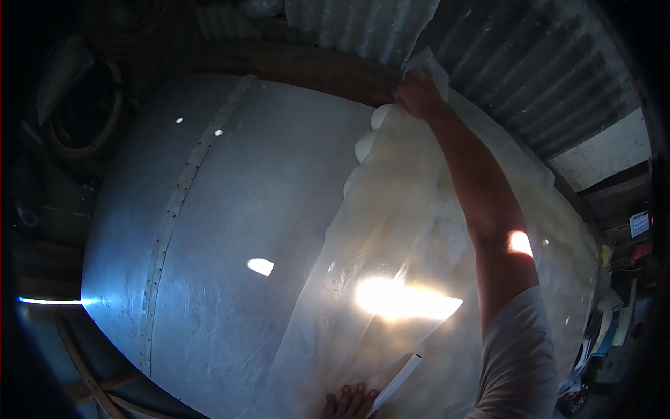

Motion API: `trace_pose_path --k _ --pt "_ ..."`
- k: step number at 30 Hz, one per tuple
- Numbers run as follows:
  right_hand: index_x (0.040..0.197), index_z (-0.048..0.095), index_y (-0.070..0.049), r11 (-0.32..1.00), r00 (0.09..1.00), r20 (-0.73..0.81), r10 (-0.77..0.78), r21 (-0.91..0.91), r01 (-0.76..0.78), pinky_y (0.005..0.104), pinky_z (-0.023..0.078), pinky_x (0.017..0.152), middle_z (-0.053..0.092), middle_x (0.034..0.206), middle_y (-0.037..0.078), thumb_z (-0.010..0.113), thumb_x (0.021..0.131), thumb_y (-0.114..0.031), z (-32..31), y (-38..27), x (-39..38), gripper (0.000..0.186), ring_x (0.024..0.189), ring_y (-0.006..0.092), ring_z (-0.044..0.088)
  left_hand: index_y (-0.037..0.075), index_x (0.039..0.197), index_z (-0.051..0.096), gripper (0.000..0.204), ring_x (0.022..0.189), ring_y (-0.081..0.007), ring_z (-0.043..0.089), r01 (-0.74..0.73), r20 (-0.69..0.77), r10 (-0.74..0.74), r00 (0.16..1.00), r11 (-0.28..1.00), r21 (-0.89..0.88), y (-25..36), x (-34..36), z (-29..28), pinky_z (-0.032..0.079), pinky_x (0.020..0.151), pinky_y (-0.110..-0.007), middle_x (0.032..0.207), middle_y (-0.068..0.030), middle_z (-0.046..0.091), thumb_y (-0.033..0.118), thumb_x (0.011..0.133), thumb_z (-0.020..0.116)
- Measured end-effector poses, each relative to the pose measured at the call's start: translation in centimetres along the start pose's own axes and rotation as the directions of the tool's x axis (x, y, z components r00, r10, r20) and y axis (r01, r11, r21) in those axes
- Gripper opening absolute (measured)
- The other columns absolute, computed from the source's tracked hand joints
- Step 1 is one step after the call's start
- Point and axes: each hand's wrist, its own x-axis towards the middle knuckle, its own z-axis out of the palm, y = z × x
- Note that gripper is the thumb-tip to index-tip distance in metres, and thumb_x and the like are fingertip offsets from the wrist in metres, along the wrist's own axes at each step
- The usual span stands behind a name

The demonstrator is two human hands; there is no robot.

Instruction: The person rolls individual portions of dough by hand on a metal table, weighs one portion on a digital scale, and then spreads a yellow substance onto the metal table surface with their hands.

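A translucent sheet [419, 230] covers the right side of the tabletop [237, 230], probably light, limp, best held by its edges. The right hand [421, 96] pinches its far edge; the left hand [351, 403], grip unclear, lies beside a white tube [399, 380].

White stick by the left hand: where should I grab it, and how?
I'd pinch the white stick near its upper end, coming from the right. It's straight and thin, so fingers and thumb should fit across it. That end shows free, while the left hand crowds its lower left side. I can't tell whether that hand holds it too.
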Motion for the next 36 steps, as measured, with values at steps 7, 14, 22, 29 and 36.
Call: trace_pose_path --k 7,14,22,29,36 --pt "0.116 0.065 -0.014 0.958 0.761 -0.614 0.211 0.285 -0.035 0.0575 0.032 0.104 0.058 0.127 0.012 0.050 0.096 -0.030 -1.0 1.3 2.4 0.029 0.125 0.0332 0.046 0.011 0.146 0.040 0.062 0.141 -0.0378 0.031 -0.090 -0.144 0.127 0.981 0.966 0.241 -0.8 0.0 2.1 0.020 0.111 -0.063 0.151 -0.0176 0.036 0.047 0.095 0.038" --pt "0.137 0.050 -0.012 0.841 0.532 -0.656 0.535 0.478 -0.255 0.0603 0.027 0.107 0.039 0.147 0.021 0.052 0.095 -0.043 -4.1 -6.4 -11.5 0.053 0.138 0.0410 0.031 0.012 0.147 0.040 0.064 0.142 -0.0385 0.028 0.009 -0.183 -0.017 0.983 0.999 -0.047 0.6 -0.2 0.7 0.016 0.111 -0.065 0.152 -0.0165 0.035 0.047 0.093 0.046" --pt "0.146 0.037 -0.010 0.560 0.793 -0.317 0.520 0.828 -0.037 0.0539 0.025 0.112 0.028 0.153 0.020 0.042 0.100 -0.040 -6.6 -6.3 -21.6 0.055 0.142 0.0396 0.023 0.002 0.129 0.052 0.050 0.136 -0.0486 0.031 -0.139 -0.490 0.103 0.866 0.990 -0.037 -1.2 -0.8 4.2 0.022 0.107 -0.068 0.142 -0.0235 0.041 0.030 0.089 0.060" --pt "0.136 0.049 -0.005 0.044 0.807 -0.004 0.590 0.999 -0.027 0.0332 0.046 0.094 0.055 0.129 0.015 0.046 0.101 -0.013 -9.5 -6.1 -55.4 0.036 0.116 0.0220 0.055 -0.008 0.124 0.045 0.043 0.105 -0.0439 0.053 -0.272 -0.419 0.109 0.901 0.896 -0.352 7.1 2.5 -1.5 0.048 0.085 -0.048 0.113 -0.0255 0.052 0.005 0.086 0.060" --pt "0.135 0.050 -0.007 -0.473 0.214 0.591 0.778 0.775 -0.419 0.0316 0.051 0.074 0.062 0.116 0.012 0.046 0.101 -0.043 -8.8 -12.9 -92.9 0.049 0.089 0.0187 0.066 0.003 0.147 0.026 0.069 0.107 -0.0468 0.050 -0.622 -0.459 0.516 0.723 0.775 -0.107 24.6 6.1 3.4 0.048 0.082 -0.050 0.131 -0.0285 0.034 -0.006 0.083 0.051"
